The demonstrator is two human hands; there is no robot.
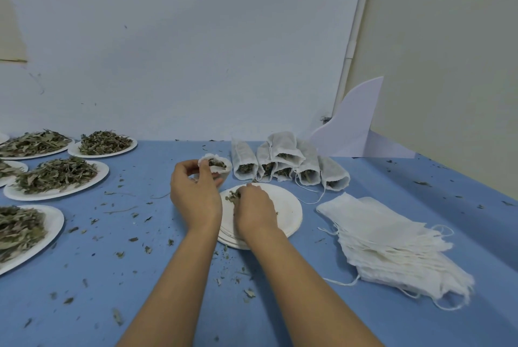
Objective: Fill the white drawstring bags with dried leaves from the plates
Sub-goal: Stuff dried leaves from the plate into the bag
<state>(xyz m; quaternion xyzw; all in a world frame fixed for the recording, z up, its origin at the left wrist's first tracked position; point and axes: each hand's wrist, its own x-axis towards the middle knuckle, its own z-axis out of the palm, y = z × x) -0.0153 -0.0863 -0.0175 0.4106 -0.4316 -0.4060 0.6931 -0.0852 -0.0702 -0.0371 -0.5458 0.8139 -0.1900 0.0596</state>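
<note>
White bag (pixel 221 168) pinched open in my left hand (pixel 196 195), just beyond the plate (pixel 288 206), toward the tabletop's (pixel 140 262) far edge. My right hand (pixel 256 206) curls round the last leaves (pixel 234 196). I'm mid-fill, I'd say. Next I lift them into the bag's mouth without spilling.

Makeshift packing workroom: blue-covered table (pixel 56 318), bare white wall (pixel 196 52), leaf-heaped plates (pixel 56 195)

Blue-covered table (pixel 126 268). Left side: several paper plates (pixel 56 195), each heaped with dried leaves (pixel 57 175). Centre: stack of plates (pixel 290 206), nearly bare. Behind it: pile of filled bags (pixel 283 163), mouths forward. Right: stack of flat empty bags (pixel 392 243). Rear right: white board (pixel 353 127). Leaf fragments (pixel 133 239) scattered across the cover.
</note>
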